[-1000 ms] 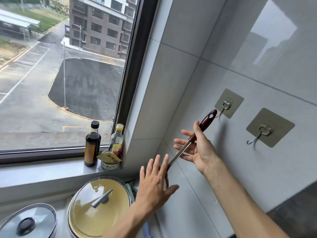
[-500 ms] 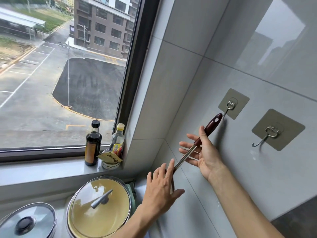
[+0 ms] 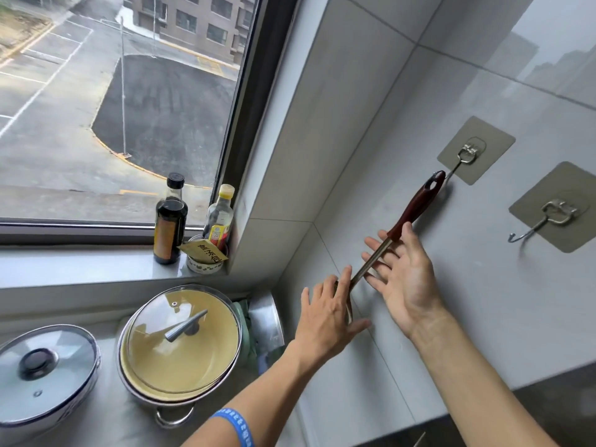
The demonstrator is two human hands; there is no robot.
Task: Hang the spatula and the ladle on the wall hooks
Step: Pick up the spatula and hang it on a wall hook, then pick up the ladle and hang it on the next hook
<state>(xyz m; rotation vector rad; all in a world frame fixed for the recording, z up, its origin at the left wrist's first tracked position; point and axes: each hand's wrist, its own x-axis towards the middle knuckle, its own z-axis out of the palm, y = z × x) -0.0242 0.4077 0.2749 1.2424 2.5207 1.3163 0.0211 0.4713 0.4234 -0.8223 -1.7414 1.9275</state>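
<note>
Two bottles (image 3: 171, 217) on the windowsill (image 3: 80, 269); lidded pots (image 3: 180, 343) below; wall hooks (image 3: 469, 153) to the right.

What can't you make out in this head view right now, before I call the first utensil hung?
- Working end of the steel-shafted utensil with the dark red handle: hidden behind the left hand, so spatula or ladle is unclear.
- Whether its handle hole is on the upper steel wall hook: the hook's tip is hidden behind the handle's end.
- The second utensil: outside the frame.
- Label text on the dark glass bottle: too small.
</note>
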